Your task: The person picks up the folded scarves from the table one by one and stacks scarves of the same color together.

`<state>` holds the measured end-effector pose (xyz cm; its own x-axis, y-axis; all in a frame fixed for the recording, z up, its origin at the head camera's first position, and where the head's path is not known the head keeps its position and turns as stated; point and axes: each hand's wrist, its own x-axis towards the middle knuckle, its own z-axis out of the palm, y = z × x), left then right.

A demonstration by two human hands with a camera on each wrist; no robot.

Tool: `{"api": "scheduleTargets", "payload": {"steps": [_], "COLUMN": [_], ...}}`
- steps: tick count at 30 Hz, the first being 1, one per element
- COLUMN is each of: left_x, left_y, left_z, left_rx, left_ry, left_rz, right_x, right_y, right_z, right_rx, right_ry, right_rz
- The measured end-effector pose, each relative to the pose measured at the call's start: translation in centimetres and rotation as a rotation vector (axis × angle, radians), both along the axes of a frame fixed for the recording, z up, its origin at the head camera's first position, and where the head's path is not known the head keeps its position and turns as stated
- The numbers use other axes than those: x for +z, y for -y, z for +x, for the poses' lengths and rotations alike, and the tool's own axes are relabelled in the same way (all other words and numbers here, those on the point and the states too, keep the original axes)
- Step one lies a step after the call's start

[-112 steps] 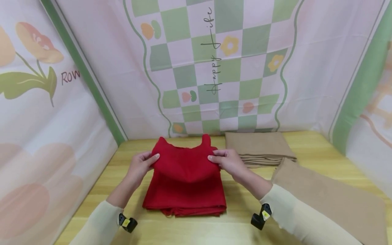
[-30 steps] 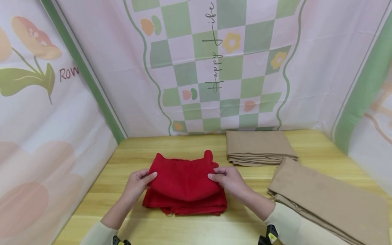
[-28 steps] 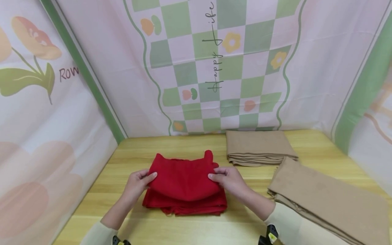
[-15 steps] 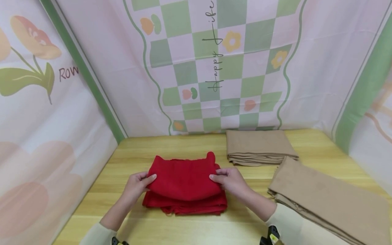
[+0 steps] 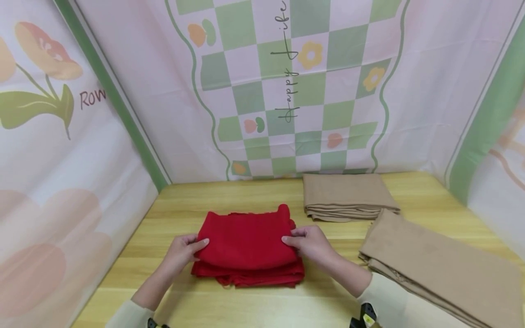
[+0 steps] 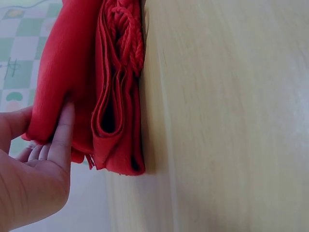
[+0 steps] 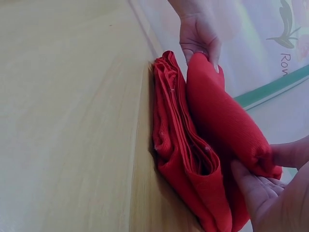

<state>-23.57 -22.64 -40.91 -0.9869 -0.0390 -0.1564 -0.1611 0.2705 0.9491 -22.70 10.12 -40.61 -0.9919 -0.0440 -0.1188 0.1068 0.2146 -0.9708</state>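
Note:
A red scarf (image 5: 248, 239) lies folded in several layers on the table, its upper fold raised a little above the stack. My left hand (image 5: 181, 251) pinches the left end of that fold, thumb on top and fingers underneath. At the right end my right hand (image 5: 312, 243) grips the fold the same way. In the left wrist view, twisted red tassels (image 6: 131, 41) show along the lower layers, below the lifted fold. Between the lifted fold and the flat layers (image 7: 181, 145), a narrow gap is visible in the right wrist view.
A folded tan cloth (image 5: 344, 189) lies at the back right of the wooden table (image 5: 246, 312). Nearer, a second folded tan cloth (image 5: 447, 269) lies beside my right forearm. A patterned curtain (image 5: 262, 91) hangs behind the table, with further curtains on both sides.
Both hands have come down and toward me with the raised fold of the scarf, which now sits lower over the stack. During the last second they sank only slightly.

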Motion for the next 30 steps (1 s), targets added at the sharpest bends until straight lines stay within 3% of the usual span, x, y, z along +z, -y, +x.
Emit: {"api": "scheduleTargets", "payload": {"steps": [8, 17, 23, 30], "left_x": [-0.5, -0.9, -1.3, -1.4], "left_y": [0.6, 1.1, 1.5, 1.9], "left_z": [-0.1, -0.1, -0.2, -0.2], "left_rx": [-0.048, -0.091, -0.154, -0.225], "left_ry": [0.044, 0.077, 0.076, 0.077], "left_rz": [0.005, 0.016, 0.033, 0.068], "right_x": [-0.1, -0.5, -0.8, -1.1], "right_y": [-0.2, -0.5, -0.5, -1.0], "right_z": [0.2, 0.4, 0.5, 0.6], "right_rx": [0.017, 0.053, 0.05, 0.119], "right_ry": [0.019, 0.035, 0.046, 0.038], "right_rz": [-0.047, -0.03, -0.025, -0.057]}}
